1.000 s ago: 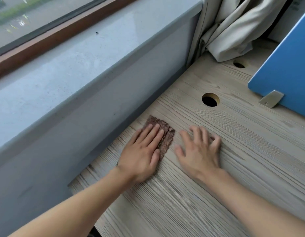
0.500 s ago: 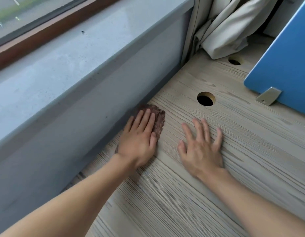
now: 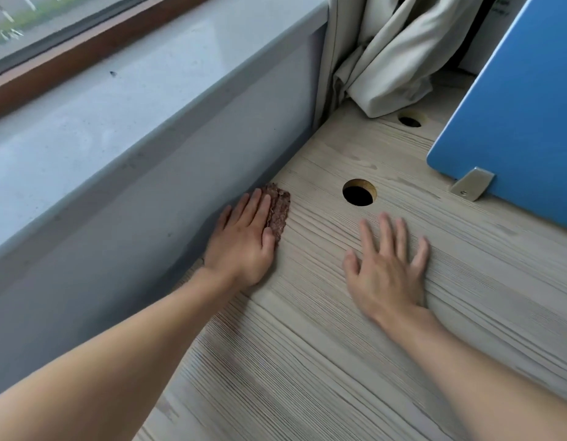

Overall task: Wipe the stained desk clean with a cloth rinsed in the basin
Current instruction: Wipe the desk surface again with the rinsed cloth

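Sliding toward the grey wall, the left hand (image 3: 244,241) is pressing the brown textured cloth (image 3: 279,211) flat-fingered while the right hand (image 3: 387,265) is resting open on the pale wood-grain desk (image 3: 307,361), wiping seemingly midway.

- Looks like an office, at a workstation by a window.
- Pale wood-grain desk (image 3: 339,361), cut through with a near round hole (image 3: 359,192) and a far round hole (image 3: 410,121).
- Blue divider panel (image 3: 514,128) standing on the desktop, held by a metal bracket (image 3: 473,183).
- Grey windowsill (image 3: 116,100) alongside, beige curtain (image 3: 393,58) bunched in the corner.
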`<state>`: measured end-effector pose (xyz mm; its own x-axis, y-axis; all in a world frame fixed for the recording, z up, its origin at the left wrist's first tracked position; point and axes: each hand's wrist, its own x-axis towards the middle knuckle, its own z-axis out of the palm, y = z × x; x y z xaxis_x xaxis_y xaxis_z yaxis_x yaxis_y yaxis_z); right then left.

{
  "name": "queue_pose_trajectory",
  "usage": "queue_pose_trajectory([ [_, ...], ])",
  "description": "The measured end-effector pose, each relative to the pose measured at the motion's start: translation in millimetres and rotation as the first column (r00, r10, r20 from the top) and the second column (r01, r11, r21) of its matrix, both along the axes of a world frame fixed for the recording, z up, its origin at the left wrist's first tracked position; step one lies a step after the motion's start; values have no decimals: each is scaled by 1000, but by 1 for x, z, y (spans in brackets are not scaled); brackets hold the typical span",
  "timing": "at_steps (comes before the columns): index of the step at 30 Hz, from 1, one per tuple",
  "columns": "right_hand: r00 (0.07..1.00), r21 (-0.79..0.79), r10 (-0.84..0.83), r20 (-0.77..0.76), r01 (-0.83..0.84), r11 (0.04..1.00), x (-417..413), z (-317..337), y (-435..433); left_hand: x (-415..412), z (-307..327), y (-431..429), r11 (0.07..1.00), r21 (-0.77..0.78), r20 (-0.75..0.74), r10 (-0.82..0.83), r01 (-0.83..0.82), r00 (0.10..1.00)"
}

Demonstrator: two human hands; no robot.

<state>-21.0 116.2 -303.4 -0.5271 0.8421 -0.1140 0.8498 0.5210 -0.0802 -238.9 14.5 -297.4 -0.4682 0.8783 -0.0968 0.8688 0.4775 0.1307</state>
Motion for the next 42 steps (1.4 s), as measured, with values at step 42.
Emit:
queue_pose_trajectory([
  [42,995,78,21,-101,-13,997,-2,-1,2,-1,-6,127,995,32,-16,-94,95,995],
])
